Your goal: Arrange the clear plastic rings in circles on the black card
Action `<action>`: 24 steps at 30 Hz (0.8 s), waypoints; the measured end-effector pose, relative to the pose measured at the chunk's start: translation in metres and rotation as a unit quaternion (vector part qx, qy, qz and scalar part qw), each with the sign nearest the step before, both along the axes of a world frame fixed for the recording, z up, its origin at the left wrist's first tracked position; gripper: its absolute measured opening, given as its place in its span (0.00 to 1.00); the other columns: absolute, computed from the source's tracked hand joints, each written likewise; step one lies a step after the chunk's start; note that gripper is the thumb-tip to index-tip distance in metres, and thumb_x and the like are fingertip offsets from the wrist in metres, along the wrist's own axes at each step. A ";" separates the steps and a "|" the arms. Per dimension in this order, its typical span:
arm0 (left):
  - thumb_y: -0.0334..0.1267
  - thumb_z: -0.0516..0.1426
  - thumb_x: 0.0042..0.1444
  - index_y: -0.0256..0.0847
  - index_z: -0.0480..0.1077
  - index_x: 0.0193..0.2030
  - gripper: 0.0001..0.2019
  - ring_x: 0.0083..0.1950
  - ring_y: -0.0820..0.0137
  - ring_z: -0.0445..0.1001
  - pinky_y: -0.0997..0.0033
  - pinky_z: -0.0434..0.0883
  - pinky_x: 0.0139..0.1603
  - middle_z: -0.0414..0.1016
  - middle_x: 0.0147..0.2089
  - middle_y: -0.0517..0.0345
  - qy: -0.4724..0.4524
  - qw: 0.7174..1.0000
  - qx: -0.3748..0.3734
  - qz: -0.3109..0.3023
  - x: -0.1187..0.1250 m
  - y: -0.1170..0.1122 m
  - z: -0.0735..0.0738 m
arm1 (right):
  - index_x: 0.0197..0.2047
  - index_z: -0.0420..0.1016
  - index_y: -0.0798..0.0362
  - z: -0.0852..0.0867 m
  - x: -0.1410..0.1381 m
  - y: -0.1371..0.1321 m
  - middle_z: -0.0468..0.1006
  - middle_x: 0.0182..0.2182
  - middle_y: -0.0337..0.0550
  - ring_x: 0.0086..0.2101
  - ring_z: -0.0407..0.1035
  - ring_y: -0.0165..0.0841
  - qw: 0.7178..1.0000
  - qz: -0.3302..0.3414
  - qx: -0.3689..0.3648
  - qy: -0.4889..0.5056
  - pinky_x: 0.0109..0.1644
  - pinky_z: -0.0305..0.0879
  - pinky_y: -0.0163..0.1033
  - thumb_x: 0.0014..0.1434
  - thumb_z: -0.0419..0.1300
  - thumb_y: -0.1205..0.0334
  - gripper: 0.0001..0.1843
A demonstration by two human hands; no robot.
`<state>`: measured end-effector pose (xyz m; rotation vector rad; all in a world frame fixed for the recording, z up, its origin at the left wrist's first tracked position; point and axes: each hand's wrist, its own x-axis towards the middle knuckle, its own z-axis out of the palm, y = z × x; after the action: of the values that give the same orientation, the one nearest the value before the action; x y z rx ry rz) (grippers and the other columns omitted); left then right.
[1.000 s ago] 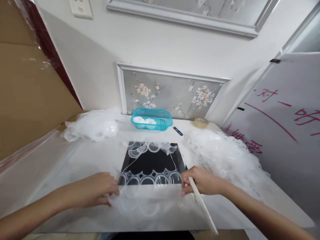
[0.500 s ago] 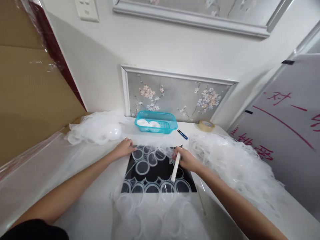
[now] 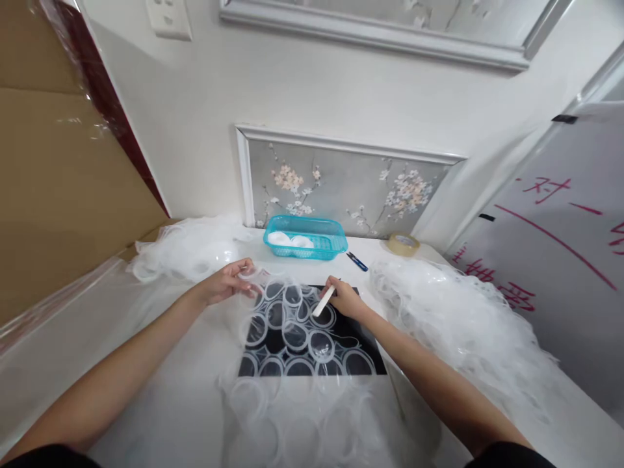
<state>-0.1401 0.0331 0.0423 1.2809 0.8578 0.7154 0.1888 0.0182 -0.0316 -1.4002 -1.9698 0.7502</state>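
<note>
Sheer white fabric with a pattern of rings [image 3: 295, 336] lies over a black sheet [image 3: 347, 327] on the table and runs down toward me. At the sheet's upper left, my left hand [image 3: 229, 283] is closed on the fabric's edge and lifts it slightly, its fingers partly curled. My right hand [image 3: 345, 299] grips a white flat-handled tool [image 3: 324, 302] over the upper right of the sheet. The handle slants down to the left, and its dark tip is mostly hidden by my fingers.
A blue plastic basket [image 3: 336, 245] holds white round pieces. Blue thread snips [image 3: 357, 262] and a roll of tape [image 3: 402, 244] lie to its right. Heaps of sheer fabric flank the work: a left pile [image 3: 180, 250] and a larger right pile [image 3: 453, 312]. A whiteboard [image 3: 560, 260] stands at right.
My left hand has moved slightly left and come up with the fabric edge. My right hand has shifted left with the tool. More ringed fabric now covers the middle of the black sheet.
</note>
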 end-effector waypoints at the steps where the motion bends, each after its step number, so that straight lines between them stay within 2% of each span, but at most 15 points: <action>1: 0.30 0.68 0.35 0.40 0.58 0.32 0.22 0.36 0.64 0.79 0.73 0.75 0.30 0.74 0.39 0.58 -0.015 1.000 0.003 0.002 -0.001 0.001 0.003 | 0.30 0.58 0.48 0.000 -0.002 -0.001 0.77 0.30 0.38 0.33 0.71 0.34 1.000 0.001 0.004 0.008 0.41 0.63 0.38 0.49 0.57 0.69 0.10; 3: 0.27 0.67 0.34 0.40 0.61 0.36 0.23 0.33 0.67 0.79 0.77 0.74 0.26 0.75 0.43 0.57 -0.036 0.999 0.009 0.018 -0.003 0.005 0.009 | 0.30 0.58 0.48 -0.001 -0.003 -0.005 0.77 0.30 0.38 0.31 0.70 0.34 1.000 0.003 0.008 0.020 0.39 0.63 0.38 0.47 0.59 0.69 0.12; 6: 0.25 0.66 0.30 0.43 0.63 0.46 0.32 0.33 0.65 0.79 0.79 0.72 0.20 0.71 0.55 0.52 -0.014 0.998 -0.023 0.064 -0.005 0.006 0.012 | 0.29 0.58 0.48 -0.002 0.002 -0.011 0.76 0.26 0.36 0.29 0.70 0.34 0.999 0.016 0.006 0.038 0.36 0.63 0.38 0.43 0.57 0.71 0.12; 9: 0.23 0.65 0.30 0.42 0.62 0.51 0.36 0.33 0.66 0.80 0.77 0.74 0.23 0.69 0.57 0.45 0.056 0.988 -0.087 0.111 -0.009 -0.004 0.007 | 0.29 0.55 0.48 0.004 0.019 -0.013 0.76 0.28 0.38 0.30 0.70 0.33 0.997 -0.012 0.032 0.074 0.39 0.65 0.39 0.47 0.52 0.69 0.08; 11: 0.24 0.65 0.32 0.42 0.61 0.54 0.38 0.34 0.67 0.80 0.75 0.76 0.30 0.69 0.57 0.43 0.071 0.986 -0.079 0.127 -0.010 -0.011 0.002 | 0.29 0.52 0.48 0.015 0.035 -0.008 0.76 0.30 0.40 0.31 0.70 0.33 0.988 -0.064 0.071 0.118 0.39 0.66 0.40 0.49 0.51 0.66 0.08; 13: 0.26 0.64 0.36 0.46 0.57 0.61 0.42 0.37 0.67 0.80 0.72 0.77 0.35 0.68 0.59 0.44 0.068 0.989 -0.024 0.130 -0.008 -0.011 0.000 | 0.28 0.50 0.47 0.030 0.049 0.003 0.76 0.30 0.41 0.32 0.71 0.34 0.976 -0.114 0.106 0.150 0.39 0.66 0.41 0.50 0.53 0.62 0.10; 15: 0.30 0.63 0.41 0.48 0.51 0.66 0.44 0.39 0.65 0.79 0.67 0.77 0.38 0.68 0.59 0.45 0.105 0.985 0.068 0.121 0.000 -0.002 0.000 | 0.27 0.50 0.48 0.043 0.056 0.018 0.77 0.30 0.42 0.33 0.71 0.35 0.972 -0.147 0.116 0.142 0.40 0.67 0.42 0.50 0.56 0.60 0.14; 17: 0.34 0.61 0.45 0.45 0.48 0.68 0.43 0.43 0.61 0.78 0.61 0.76 0.40 0.70 0.57 0.44 0.172 0.966 0.156 0.116 0.012 0.012 0.000 | 0.25 0.51 0.48 0.052 0.054 0.034 0.78 0.30 0.43 0.34 0.72 0.37 0.977 -0.159 0.099 0.106 0.42 0.66 0.43 0.47 0.59 0.60 0.15; 19: 0.35 0.61 0.44 0.40 0.53 0.66 0.41 0.52 0.55 0.73 0.53 0.72 0.49 0.69 0.56 0.43 0.229 0.940 0.219 0.127 0.023 0.020 -0.002 | 0.24 0.54 0.48 0.054 0.049 0.041 0.78 0.31 0.44 0.36 0.72 0.39 0.980 -0.164 0.078 0.082 0.43 0.65 0.44 0.45 0.61 0.63 0.15; 21: 0.37 0.62 0.42 0.38 0.61 0.60 0.35 0.62 0.50 0.63 0.49 0.63 0.60 0.66 0.58 0.43 0.255 0.921 0.255 0.147 0.026 0.013 -0.008 | 0.24 0.55 0.48 0.050 0.048 0.031 0.79 0.34 0.45 0.39 0.72 0.40 0.980 -0.173 0.067 0.069 0.45 0.64 0.45 0.44 0.61 0.64 0.14; 22: 0.38 0.62 0.42 0.37 0.65 0.56 0.31 0.64 0.50 0.58 0.48 0.58 0.63 0.65 0.59 0.44 0.271 0.910 0.275 0.152 0.024 0.003 -0.012 | 0.25 0.55 0.48 0.045 0.049 0.019 0.79 0.34 0.45 0.39 0.72 0.39 0.981 -0.171 0.061 0.065 0.45 0.64 0.44 0.46 0.61 0.63 0.13; 23: 0.41 0.62 0.44 0.38 0.67 0.53 0.27 0.64 0.50 0.57 0.49 0.54 0.65 0.66 0.58 0.45 0.285 0.901 0.290 0.153 0.020 -0.012 -0.017 | 0.25 0.55 0.48 0.040 0.051 0.002 0.78 0.34 0.45 0.38 0.72 0.39 0.983 -0.165 0.052 0.058 0.44 0.63 0.43 0.47 0.60 0.62 0.13; 24: 0.43 0.61 0.46 0.38 0.70 0.48 0.22 0.61 0.51 0.61 0.49 0.55 0.64 0.69 0.54 0.47 0.306 0.891 0.302 0.145 0.014 -0.030 -0.023 | 0.26 0.55 0.48 0.034 0.054 -0.019 0.78 0.32 0.43 0.35 0.72 0.37 0.987 -0.148 0.037 0.053 0.41 0.63 0.42 0.49 0.59 0.59 0.13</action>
<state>-0.1265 0.0027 0.0194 2.0250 1.4297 0.8663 0.2429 -0.0003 0.0022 -1.5314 -1.6441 0.5947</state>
